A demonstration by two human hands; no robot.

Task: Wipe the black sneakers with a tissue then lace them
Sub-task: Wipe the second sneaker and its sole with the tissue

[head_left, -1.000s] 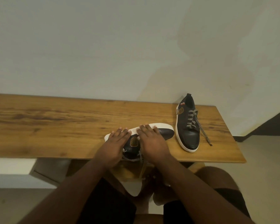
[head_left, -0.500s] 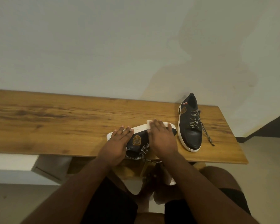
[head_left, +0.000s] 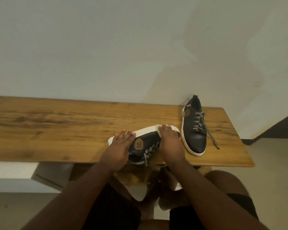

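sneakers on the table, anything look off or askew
Only the sneaker under the hands: it lies tipped on its side, laces trailing over the table edge. The other sneaker stands upright, one lace end loose on the wood.

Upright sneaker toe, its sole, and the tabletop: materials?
Upright sneaker toe: smooth black leather or faux leather, judging by its soft sheen. Its sole: matte white, probably rubber. Tabletop: wood or wood-look laminate with visible grain and a satin finish; which one is unclear.
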